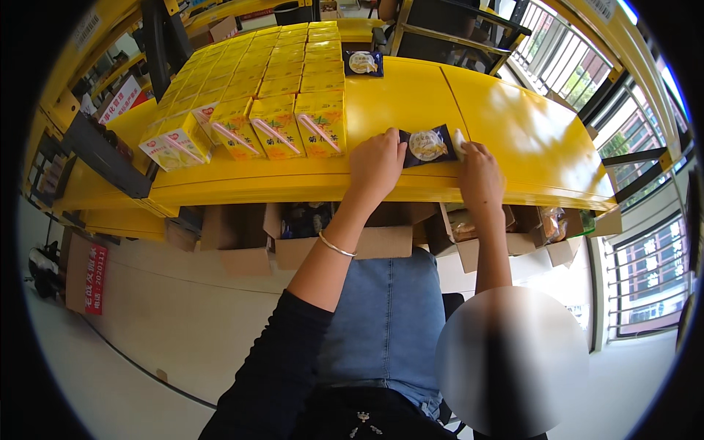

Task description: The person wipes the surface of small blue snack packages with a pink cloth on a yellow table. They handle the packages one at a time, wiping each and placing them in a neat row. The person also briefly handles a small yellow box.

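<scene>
Black left sleeve (279, 359) nearest; left hand (376, 165) pinches the left end of a dark packet (427, 146), near the front edge of the yellow counter (411, 95); right hand (482, 180) at its right end, grip unclear; packet probably light, slick, crushable; best held by end seams; counter glossy, yellow cartons (320, 125) at left; barred windows (645, 275) far right.

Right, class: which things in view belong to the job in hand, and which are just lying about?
In the job:
- dark packet, its edge at the left hand
- white item at the right hand, too small to identify
- yellow shelf beneath

Probably just lying about:
- drink boxes in rows
- second packet
- cartons below
</scene>
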### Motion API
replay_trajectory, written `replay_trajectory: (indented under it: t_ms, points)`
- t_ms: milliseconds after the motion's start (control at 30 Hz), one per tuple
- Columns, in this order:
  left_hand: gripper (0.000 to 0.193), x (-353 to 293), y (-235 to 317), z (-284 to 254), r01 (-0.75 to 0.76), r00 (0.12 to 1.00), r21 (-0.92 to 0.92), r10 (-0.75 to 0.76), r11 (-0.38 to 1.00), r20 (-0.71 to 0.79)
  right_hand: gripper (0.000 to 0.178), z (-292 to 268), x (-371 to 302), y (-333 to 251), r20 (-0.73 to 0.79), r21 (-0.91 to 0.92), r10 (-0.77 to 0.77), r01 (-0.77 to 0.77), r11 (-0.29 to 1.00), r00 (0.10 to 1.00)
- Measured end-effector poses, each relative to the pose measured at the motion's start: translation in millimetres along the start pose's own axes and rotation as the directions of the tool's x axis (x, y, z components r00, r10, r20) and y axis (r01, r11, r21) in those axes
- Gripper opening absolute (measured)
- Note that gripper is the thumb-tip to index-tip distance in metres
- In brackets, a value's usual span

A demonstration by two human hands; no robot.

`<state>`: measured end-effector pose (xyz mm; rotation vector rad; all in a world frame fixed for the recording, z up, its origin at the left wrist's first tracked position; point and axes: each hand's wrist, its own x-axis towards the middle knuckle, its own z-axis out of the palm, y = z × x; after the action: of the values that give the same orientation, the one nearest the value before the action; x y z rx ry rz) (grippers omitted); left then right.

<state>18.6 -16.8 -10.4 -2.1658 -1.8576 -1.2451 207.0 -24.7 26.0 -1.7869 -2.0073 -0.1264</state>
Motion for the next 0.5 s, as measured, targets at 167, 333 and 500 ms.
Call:
replay_trajectory:
  t_ms: [167, 333, 500]
  points:
    - [0.020, -2.7, -4.8, 0.7, -0.029, 0.999, -0.001, 0.029, 1.000, -0.027, 0.044, -23.7, -1.2, -38.5, -0.392, 0.116, -0.207, 0.272, 0.955, 0.896]
    - [0.017, 0.3, -0.4, -9.0, 0.025, 0.981, 0.055, -0.035, 0.998, 0.189, 0.048, 20.5, -3.1, -65.3, -0.308, 0.114, -0.402, 0.453, 0.884, 0.862]
    - [0.015, -3.6, -3.9, -2.1, -0.005, 1.000, 0.009, 0.005, 1.000, -0.003, 0.038, 34.8, -4.1, -54.6, -0.276, 0.196, -0.320, 0.380, 0.904, 0.906]
